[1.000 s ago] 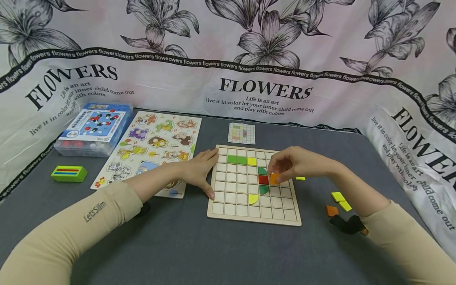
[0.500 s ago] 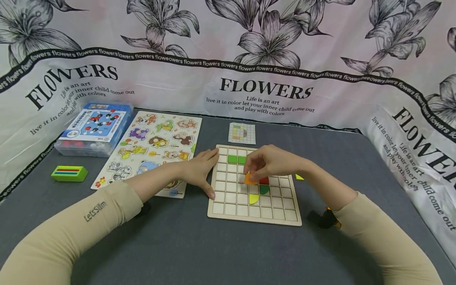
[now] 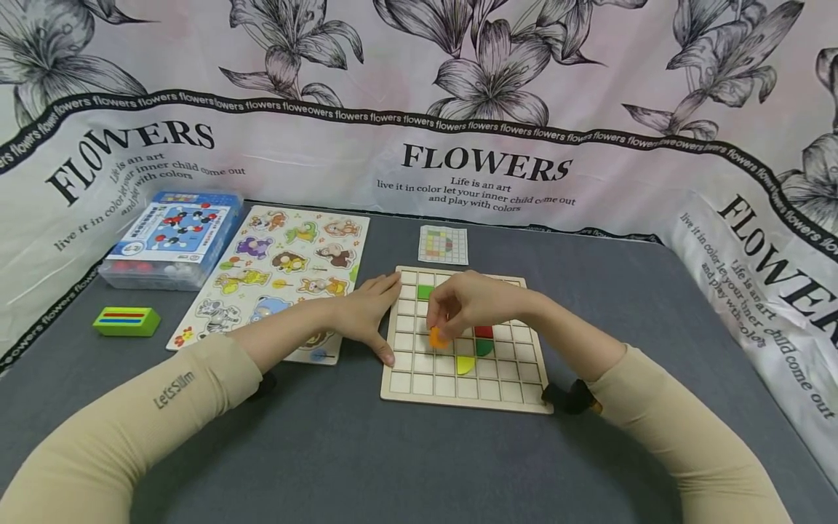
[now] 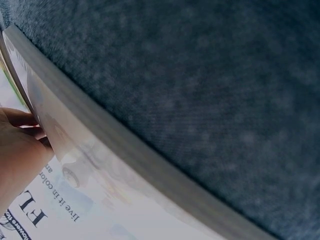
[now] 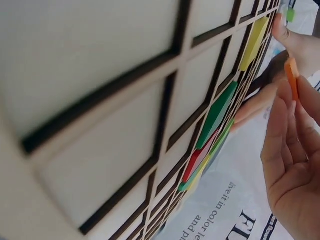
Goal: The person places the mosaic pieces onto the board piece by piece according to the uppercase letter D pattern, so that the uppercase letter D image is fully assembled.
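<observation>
My right hand [image 3: 481,300] pinches an orange tile [image 3: 439,338] between thumb and fingertips, over the left-middle cells of the wooden grid board [image 3: 406,389]. In the right wrist view the orange tile [image 5: 291,75] is held above the board's surface. My left hand [image 3: 366,314] lies spread along the board's left edge, fingers straight and touching it. Set in the board are a green tile [image 3: 425,292], a red tile [image 3: 484,332], a dark green rounded tile [image 3: 484,348] and a yellow rounded tile [image 3: 465,364]. My right hand hides other cells.
Behind the board lies a small pattern card [image 3: 443,245]. To the left are an animal puzzle board [image 3: 288,251], partly under my left forearm, a clear-and-blue box [image 3: 172,240] and a green block [image 3: 127,322]. A curtain borders the table's back.
My right hand has moved left across the board with the orange tile, from beside the red tile to the left-middle cells. My left hand has stayed in place.
</observation>
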